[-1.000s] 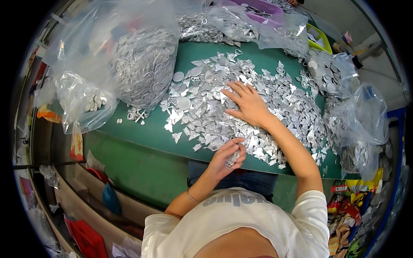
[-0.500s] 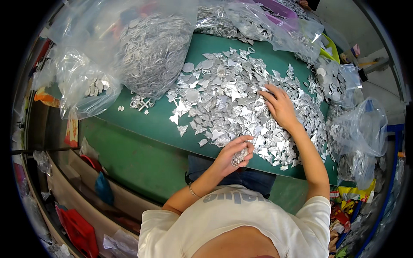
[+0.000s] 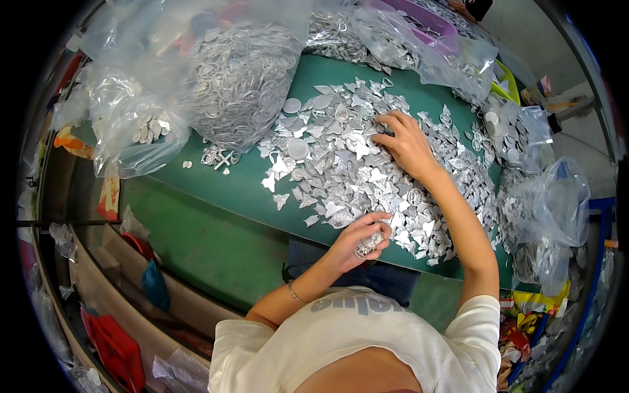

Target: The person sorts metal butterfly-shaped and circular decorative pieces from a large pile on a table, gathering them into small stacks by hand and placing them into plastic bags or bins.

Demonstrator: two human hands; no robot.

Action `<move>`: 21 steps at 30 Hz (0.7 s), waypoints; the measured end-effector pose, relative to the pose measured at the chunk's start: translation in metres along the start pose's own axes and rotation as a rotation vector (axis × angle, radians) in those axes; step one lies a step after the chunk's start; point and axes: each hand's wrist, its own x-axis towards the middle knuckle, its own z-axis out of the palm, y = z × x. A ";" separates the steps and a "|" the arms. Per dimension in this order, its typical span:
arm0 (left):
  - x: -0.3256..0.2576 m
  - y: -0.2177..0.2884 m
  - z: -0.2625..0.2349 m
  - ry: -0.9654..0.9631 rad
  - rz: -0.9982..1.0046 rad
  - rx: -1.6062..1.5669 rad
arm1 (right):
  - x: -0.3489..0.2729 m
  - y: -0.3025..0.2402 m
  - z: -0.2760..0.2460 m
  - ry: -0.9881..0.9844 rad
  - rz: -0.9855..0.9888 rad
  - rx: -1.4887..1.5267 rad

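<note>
A wide heap of small silver-coloured metal pieces [image 3: 347, 167], flat and in mixed shapes, is spread over the green tabletop [image 3: 262, 200]. My left hand [image 3: 357, 242] is at the table's near edge, its fingers curled round a small cluster of silver metal pieces [image 3: 369, 245]. My right hand [image 3: 407, 147] reaches over the middle of the heap, thumb and fingers apart, fingertips down near the pieces. Nothing shows between them. Round silver discs [image 3: 298, 149] lie on the heap's left part.
A large clear bag [image 3: 242, 85] full of silver pieces stands on the left, beside a smaller clear bag [image 3: 149, 128]. More filled bags [image 3: 514, 134] line the right side. A purple basin [image 3: 436, 29] and another person's hand [image 3: 462, 9] are at the far side.
My right hand has moved left and slightly away from me across the heap, its fingers spreading. My left hand stays nearly in place with its pieces. The view has shifted slightly.
</note>
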 end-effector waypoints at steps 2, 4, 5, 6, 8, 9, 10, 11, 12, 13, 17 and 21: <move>0.001 -0.001 -0.001 -0.010 -0.005 -0.007 | 0.008 0.010 0.006 -0.048 -0.099 -0.006; 0.001 -0.001 -0.001 -0.014 -0.008 -0.005 | 0.008 0.018 0.007 -0.047 -0.212 -0.061; 0.001 0.000 0.000 -0.013 -0.008 -0.001 | 0.006 0.022 0.011 -0.050 -0.264 -0.089; 0.001 0.000 0.000 -0.013 -0.009 0.004 | 0.005 0.025 0.014 -0.053 -0.317 -0.118; 0.000 -0.001 0.000 0.004 -0.008 -0.007 | 0.010 0.023 0.010 -0.040 -0.349 -0.105; 0.001 0.000 0.001 -0.002 -0.012 -0.004 | 0.010 0.025 0.012 -0.037 -0.367 -0.122; 0.001 0.000 0.001 -0.002 -0.020 0.002 | 0.010 0.025 0.013 -0.031 -0.381 -0.136; 0.000 0.000 0.002 -0.001 -0.025 0.007 | 0.012 0.023 0.013 0.012 -0.341 -0.097; 0.000 0.001 0.001 -0.004 -0.019 0.012 | 0.014 0.024 0.014 0.044 -0.288 -0.065; 0.000 0.000 0.000 -0.007 -0.016 0.014 | 0.016 0.023 0.015 0.072 -0.234 -0.034; 0.000 0.001 0.001 -0.010 -0.008 0.006 | 0.015 0.023 0.019 0.267 0.025 0.116; 0.001 0.000 -0.006 0.078 0.098 -0.034 | 0.000 0.003 0.005 0.089 0.705 0.840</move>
